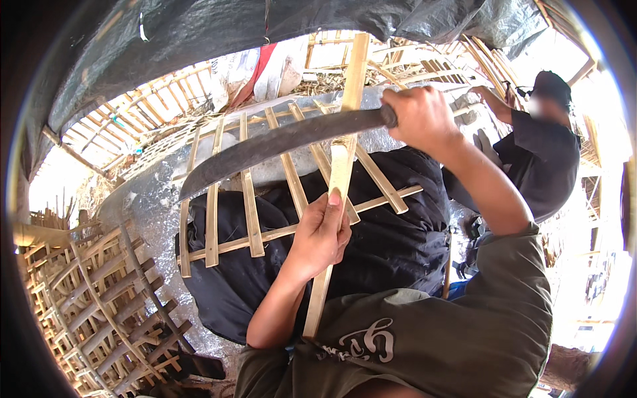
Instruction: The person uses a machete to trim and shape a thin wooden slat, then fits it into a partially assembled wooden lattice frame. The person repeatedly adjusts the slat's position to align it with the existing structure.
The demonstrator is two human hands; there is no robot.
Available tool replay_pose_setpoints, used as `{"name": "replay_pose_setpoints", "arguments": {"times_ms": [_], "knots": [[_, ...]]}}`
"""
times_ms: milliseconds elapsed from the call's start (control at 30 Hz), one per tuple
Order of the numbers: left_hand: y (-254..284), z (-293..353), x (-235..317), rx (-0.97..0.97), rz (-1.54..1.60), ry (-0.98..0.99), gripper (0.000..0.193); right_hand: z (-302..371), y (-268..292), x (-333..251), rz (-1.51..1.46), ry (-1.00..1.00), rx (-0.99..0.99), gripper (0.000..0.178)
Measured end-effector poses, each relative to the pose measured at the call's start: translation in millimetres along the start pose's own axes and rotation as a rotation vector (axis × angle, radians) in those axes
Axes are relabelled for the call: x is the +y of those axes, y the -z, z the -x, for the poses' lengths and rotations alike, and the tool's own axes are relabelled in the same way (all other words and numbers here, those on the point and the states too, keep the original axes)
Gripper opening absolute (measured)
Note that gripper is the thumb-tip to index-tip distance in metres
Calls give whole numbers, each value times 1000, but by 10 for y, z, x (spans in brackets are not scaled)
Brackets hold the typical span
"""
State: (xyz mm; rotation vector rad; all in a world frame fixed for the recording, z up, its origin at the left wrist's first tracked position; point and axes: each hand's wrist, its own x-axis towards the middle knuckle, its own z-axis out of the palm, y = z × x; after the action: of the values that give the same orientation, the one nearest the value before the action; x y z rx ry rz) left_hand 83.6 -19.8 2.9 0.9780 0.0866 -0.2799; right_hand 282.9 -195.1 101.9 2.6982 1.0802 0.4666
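Note:
My left hand (323,232) is closed around a long, pale bamboo strip (340,169), thumb along its face. The strip slants from my shirt up and away. In my right hand (421,118) is the handle end of a machete with a long, dark, curved blade (279,142). The blade points left and crosses over the strip above my left hand; I cannot tell whether its edge touches the strip. Below the strip, a bamboo slat frame (249,212) lies across my dark-clothed legs (398,232), several slats fixed to a crosspiece.
A pile of bamboo lattice panels (99,312) stands at the lower left. Another person (547,146) in dark clothes sits close on the right. Dark plastic sheeting (179,46) hangs overhead. White sacks (282,69) and bamboo pieces (438,69) lie at the back.

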Motion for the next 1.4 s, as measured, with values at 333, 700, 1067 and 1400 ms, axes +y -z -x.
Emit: {"name": "replay_pose_setpoints", "arguments": {"times_ms": [333,700,1067,1400], "knots": [[103,-75,117,-30,166,118,46,-272,-9,169,37,-107,-105,26],[234,-20,222,10,238,15,42,-1162,-329,1390,197,-461,-83,29],[332,-134,132,123,150,42,46,-931,-649,840,-234,-385,91,22],[97,-120,19,188,-91,-7,47,-724,-247,47,-88,-179,-56,24]]}}
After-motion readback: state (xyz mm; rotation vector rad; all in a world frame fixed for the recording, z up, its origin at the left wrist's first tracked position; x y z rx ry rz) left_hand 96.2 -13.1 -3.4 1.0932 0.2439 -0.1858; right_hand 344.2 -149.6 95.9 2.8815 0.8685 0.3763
